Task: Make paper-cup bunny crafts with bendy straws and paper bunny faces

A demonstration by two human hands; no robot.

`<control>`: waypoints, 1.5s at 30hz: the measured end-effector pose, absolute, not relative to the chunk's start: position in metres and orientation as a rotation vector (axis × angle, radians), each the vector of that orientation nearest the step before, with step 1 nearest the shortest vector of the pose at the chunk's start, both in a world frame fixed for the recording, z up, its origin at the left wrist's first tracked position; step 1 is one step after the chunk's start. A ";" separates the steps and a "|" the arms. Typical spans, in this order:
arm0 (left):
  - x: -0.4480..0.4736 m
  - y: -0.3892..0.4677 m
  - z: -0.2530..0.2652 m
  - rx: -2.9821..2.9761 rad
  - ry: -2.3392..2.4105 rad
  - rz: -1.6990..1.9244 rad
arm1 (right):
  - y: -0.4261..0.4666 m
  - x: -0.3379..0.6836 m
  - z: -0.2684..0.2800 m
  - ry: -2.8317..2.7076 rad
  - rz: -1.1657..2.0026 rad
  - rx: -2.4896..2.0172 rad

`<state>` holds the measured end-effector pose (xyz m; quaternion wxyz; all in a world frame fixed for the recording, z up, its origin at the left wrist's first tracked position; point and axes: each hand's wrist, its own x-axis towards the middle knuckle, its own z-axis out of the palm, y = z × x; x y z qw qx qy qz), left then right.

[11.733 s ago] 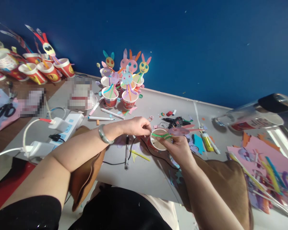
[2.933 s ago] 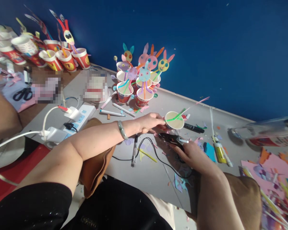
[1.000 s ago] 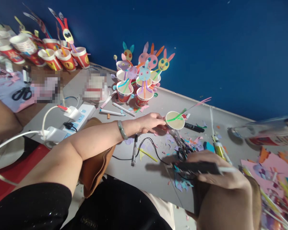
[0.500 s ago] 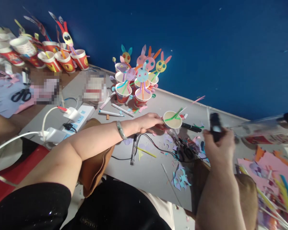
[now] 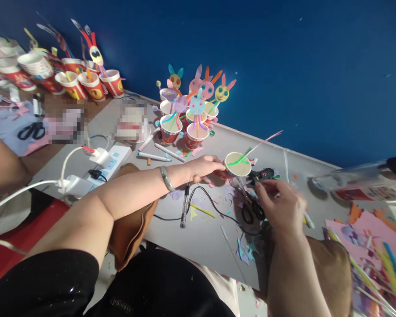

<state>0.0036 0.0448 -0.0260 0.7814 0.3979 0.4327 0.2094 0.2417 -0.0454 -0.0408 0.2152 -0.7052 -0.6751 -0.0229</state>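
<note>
My left hand (image 5: 206, 169) is closed on a paper cup (image 5: 229, 174), holding it by its side with the mouth tipped towards me. Green straws (image 5: 239, 160) lie in the cup, and a thin pink strand (image 5: 267, 140) sticks out past its rim. My right hand (image 5: 282, 202) is just right of the cup, fingers bent, thumb and forefinger close together. A black object with a red mark (image 5: 265, 174) meets these fingertips; its kind is unclear. Black-handled scissors (image 5: 252, 209) lie below the cup, beside my right hand.
Several cups with paper rabbit faces (image 5: 198, 136) stand by the blue wall. Markers (image 5: 155, 156), a pen (image 5: 185, 207), a black cord (image 5: 214, 200) and paper scraps (image 5: 246, 251) lie about. A power strip (image 5: 108, 165) is left; a clear bottle (image 5: 353, 182) lies right.
My right hand has moved left, towards the cup, from where it held a blurred dark object. The scissors now show more clearly. My left hand and the cup have barely moved.
</note>
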 end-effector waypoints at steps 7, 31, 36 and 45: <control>0.003 0.046 -0.027 0.836 0.882 0.488 | -0.047 0.194 -0.066 -2.340 0.118 -1.480; 0.004 0.043 -0.019 0.810 0.923 0.480 | -0.029 0.167 -0.079 -2.571 -0.361 -1.374; 0.002 0.044 -0.021 0.820 0.929 0.510 | -0.031 0.169 -0.077 -2.325 -0.043 -1.473; -0.004 0.047 -0.009 0.832 0.917 0.565 | -0.042 0.174 -0.051 -1.130 1.225 -1.329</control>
